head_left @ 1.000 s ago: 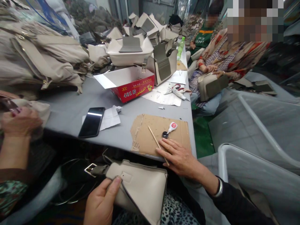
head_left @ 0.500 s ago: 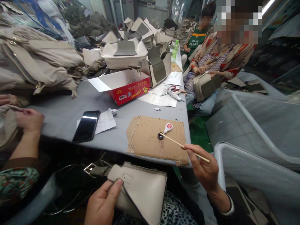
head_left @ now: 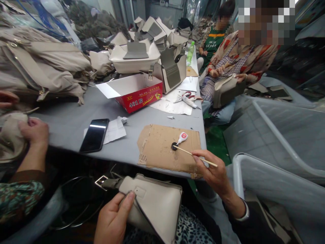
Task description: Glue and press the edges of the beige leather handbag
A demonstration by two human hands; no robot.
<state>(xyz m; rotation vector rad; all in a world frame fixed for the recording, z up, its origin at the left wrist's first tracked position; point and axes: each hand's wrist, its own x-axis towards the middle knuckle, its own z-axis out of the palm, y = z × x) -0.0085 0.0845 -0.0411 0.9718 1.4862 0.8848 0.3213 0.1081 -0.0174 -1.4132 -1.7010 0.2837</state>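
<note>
My left hand (head_left: pixel 115 215) grips the edge of a beige leather bag (head_left: pixel 158 203) resting on my lap, thumb on top. A dark strap with a square metal buckle (head_left: pixel 101 183) sticks out from the bag's left end. Between thumb and fingers, my right hand (head_left: pixel 212 169) holds a thin wooden stick (head_left: pixel 186 151). The stick's tip is at a small round black cap (head_left: pixel 174 146), whose contents I cannot make out. Beside the cap lies a small white glue bottle (head_left: pixel 182 137) with a red label. Both sit on a piece of brown cardboard (head_left: pixel 157 152) at the table's near edge.
On the grey table (head_left: pixel 68 125) are a phone (head_left: pixel 94 135) on white paper, a red box (head_left: pixel 142 95), pliers (head_left: pixel 186 95) and several bags (head_left: pixel 135 59). Grey bins (head_left: pixel 266 176) stand at right. Co-workers' hands handle a bag (head_left: pixel 225 91) at right and fabric (head_left: pixel 12 135) at left.
My right hand has moved left and slightly up along with the stick, whose tip stays at the black cap. The left hand and bag have shifted slightly right in view.
</note>
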